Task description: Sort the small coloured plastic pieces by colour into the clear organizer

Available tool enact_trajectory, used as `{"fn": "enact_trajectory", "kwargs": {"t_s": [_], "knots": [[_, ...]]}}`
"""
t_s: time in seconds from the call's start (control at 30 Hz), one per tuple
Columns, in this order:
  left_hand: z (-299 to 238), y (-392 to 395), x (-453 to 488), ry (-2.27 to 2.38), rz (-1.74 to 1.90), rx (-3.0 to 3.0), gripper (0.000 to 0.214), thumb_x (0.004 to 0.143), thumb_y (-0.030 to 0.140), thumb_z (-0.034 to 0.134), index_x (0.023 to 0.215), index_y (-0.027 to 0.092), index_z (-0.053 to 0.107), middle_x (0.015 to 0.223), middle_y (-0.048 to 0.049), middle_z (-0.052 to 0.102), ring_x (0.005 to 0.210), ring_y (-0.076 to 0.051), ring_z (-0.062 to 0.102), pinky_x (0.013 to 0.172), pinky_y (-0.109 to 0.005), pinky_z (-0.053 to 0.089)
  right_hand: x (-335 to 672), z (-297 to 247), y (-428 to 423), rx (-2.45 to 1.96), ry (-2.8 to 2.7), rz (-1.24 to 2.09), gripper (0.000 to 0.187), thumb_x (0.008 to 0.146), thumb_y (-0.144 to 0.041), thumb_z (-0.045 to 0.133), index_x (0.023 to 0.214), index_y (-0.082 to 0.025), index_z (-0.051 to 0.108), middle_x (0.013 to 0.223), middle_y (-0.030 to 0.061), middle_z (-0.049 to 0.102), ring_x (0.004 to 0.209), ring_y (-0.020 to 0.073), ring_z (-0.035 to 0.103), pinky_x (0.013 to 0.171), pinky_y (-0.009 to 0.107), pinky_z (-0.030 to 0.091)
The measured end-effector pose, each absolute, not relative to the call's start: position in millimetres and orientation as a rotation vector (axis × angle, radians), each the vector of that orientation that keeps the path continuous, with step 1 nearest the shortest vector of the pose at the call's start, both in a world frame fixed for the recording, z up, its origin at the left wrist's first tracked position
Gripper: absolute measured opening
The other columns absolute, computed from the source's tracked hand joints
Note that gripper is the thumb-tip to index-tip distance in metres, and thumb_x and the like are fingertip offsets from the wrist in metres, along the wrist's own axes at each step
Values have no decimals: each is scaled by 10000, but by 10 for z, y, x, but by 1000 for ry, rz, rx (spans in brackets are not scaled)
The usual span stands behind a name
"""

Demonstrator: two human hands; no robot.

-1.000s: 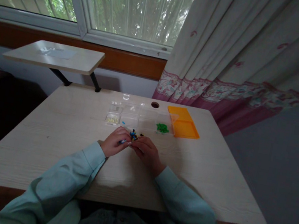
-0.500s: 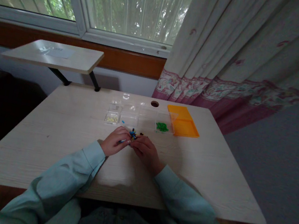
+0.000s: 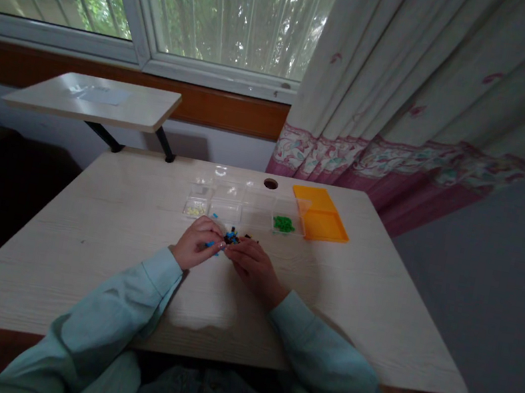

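Note:
Both my hands meet just in front of a divided clear plastic tray [image 3: 254, 227], around a small heap of blue and dark pieces [image 3: 231, 237] on the table. My left hand [image 3: 198, 243] has its fingers curled in, with small blue pieces [image 3: 210, 243] showing between thumb and fingers. My right hand [image 3: 257, 267] lies on the heap's right side, its fingers pressed together and thumb tucked under. What its fingertips hold is hidden. A few dark pieces [image 3: 248, 237] lie just beyond the right fingers. The pieces are too small to name.
Green pieces [image 3: 283, 224] fill one tray compartment, pale pieces [image 3: 195, 210] another at the left end, and a single blue piece [image 3: 215, 216] lies between. An orange plastic tray [image 3: 322, 224] adjoins on the right. A raised shelf [image 3: 140, 108] stands at the table's back left.
My left hand has moved slightly left, and more blue shows at its fingers. My right hand has shifted a little left. The heap between them has spread slightly.

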State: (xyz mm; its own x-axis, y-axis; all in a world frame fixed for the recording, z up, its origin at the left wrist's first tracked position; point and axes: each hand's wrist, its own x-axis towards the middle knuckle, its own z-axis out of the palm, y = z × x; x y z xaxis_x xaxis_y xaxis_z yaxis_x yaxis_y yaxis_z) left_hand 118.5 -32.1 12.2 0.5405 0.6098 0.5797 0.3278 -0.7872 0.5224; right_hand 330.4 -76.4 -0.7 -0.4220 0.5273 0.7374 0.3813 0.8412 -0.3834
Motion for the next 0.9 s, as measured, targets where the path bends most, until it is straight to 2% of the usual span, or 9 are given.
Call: {"fn": "enact_trajectory", "kwargs": {"t_s": [0.3,0.57,0.9], "knots": [[23,9,912,1596,1379,2359,192,862,353,581,827,205,698,902,-71,626,932,-232,519,863,-424,411,3314,-24,-750,-822,-2091,220,174,875,-179,567,1009,-240,660,990,45,702,971,159,620,985,404,455],[-26,94,1104,1652,1285,2415,184,856,350,580,860,234,723,1014,-86,600,1018,-268,471,886,-464,381,3282,-36,-743,-974,-2214,130,151,837,-174,609,945,-243,688,1011,42,692,973,186,570,923,394,418],[-33,98,1074,1659,1268,2381,207,875,339,545,883,226,719,1022,-88,588,1016,-265,469,895,-457,382,3199,-41,-754,-1118,-2271,95,129,853,-269,614,952,-252,695,976,45,670,965,208,524,895,402,372]]}}
